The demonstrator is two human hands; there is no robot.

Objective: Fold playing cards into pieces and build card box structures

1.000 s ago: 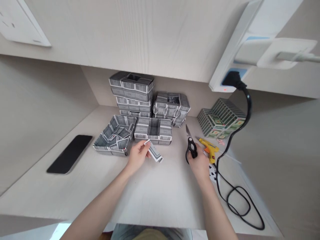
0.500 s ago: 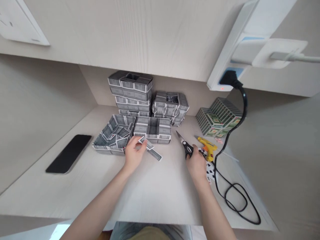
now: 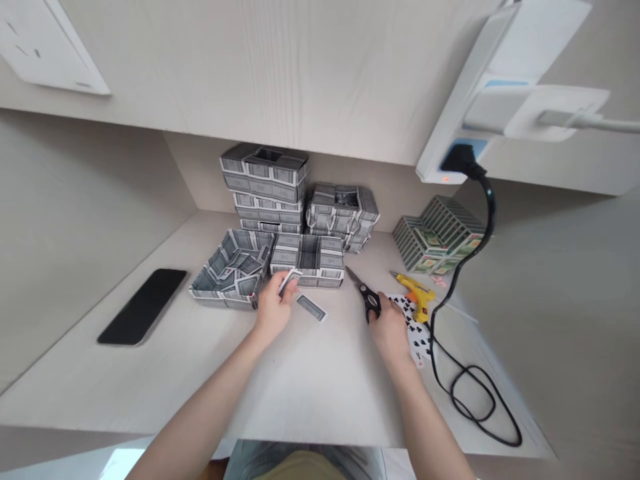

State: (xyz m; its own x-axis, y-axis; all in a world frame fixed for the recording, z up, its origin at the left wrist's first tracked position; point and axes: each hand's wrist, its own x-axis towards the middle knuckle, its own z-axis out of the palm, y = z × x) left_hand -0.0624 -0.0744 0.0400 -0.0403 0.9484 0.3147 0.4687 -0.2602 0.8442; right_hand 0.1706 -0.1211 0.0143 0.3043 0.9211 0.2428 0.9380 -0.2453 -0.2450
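Note:
Between the thumb and fingers of my left hand (image 3: 274,308) is a cut piece of playing card (image 3: 291,280), tilted up off the table. Just right of that hand, another card strip (image 3: 311,307) lies flat, patterned back up. My right hand (image 3: 390,328) is closed around the black handles of a pair of scissors (image 3: 371,298), whose blades point away and to the left. Behind my left hand stand an open tray made of cards (image 3: 205,293), with loose card pieces inside, and a notched card block (image 3: 327,257).
Stacked card boxes (image 3: 270,175) and a second card stack (image 3: 345,210) stand at the back. Right are a yellow glue gun (image 3: 419,293), face-up cards (image 3: 417,337), boxed card decks (image 3: 430,233) and a black cable (image 3: 487,200) running down from a power strip (image 3: 453,143). A phone (image 3: 143,307) lies left.
My left hand has turned the card piece more upright and shifted slightly right, apart from the strip on the table. The scissors have moved slightly left in my right hand.

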